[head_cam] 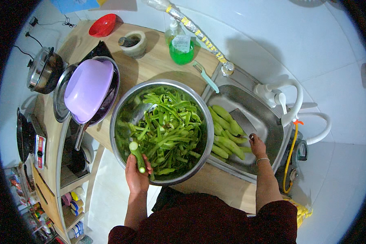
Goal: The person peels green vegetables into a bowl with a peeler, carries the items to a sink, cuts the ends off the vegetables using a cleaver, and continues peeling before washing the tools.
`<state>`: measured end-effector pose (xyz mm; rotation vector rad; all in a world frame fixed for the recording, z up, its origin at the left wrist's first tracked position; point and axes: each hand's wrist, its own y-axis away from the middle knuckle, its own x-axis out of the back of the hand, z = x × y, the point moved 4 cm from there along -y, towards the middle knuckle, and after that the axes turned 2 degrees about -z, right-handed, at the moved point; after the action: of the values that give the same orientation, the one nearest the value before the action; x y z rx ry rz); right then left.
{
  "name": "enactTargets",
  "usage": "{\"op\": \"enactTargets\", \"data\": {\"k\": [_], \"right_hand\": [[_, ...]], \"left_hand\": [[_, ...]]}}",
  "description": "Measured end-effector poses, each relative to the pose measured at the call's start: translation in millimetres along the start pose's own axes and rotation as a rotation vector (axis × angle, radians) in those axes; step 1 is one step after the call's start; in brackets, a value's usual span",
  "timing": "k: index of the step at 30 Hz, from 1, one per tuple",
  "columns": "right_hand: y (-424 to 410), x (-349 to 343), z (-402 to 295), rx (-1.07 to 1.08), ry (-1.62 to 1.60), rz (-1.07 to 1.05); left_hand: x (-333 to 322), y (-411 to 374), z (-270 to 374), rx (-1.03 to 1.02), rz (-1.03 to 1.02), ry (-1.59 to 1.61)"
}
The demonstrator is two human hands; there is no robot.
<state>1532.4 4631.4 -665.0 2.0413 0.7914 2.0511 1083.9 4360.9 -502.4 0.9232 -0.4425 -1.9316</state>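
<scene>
Over the left side of a large steel bowl (209,122), my left hand (137,177) grips a short green vegetable piece (137,157) with pale cut ends. The bowl holds a heap of green peel strips and trimmings (170,131). My right hand (258,147) is in the steel sink (270,134), closed around the handle of a kitchen knife (243,119). Its broad blade lies partly over the sink's bottom, pointing away from me. Several long, pale-green peeled vegetables (227,145) rest in the sink between the blade and the bowl.
A mint-coloured peeler (208,78) lies by the sink's corner. Behind the bowl stand a green soap bottle (182,50), a stone mortar (135,47) and a red bowl (103,26). At left, a purple basin (87,88) leans in a pan. The white faucet (274,94) overhangs the sink.
</scene>
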Motion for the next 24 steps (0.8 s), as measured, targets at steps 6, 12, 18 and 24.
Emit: {"op": "enactTargets", "data": {"k": [6,12,18,24], "right_hand": [[-19,-21,14,-0.042,0.269,-0.177],[-67,65,-98,0.037,0.051,0.068],[-116,140,-269,0.386,-0.196,0.416],[-143,134,-301,0.227,-0.132,0.175]], "left_hand": [[-10,-3,-7,0.021,-0.032,0.006],[-15,-3,-12,0.074,0.0,0.043],[-29,-4,-21,0.305,0.011,0.103],[-26,-10,-30,0.505,-0.226,0.293]]}}
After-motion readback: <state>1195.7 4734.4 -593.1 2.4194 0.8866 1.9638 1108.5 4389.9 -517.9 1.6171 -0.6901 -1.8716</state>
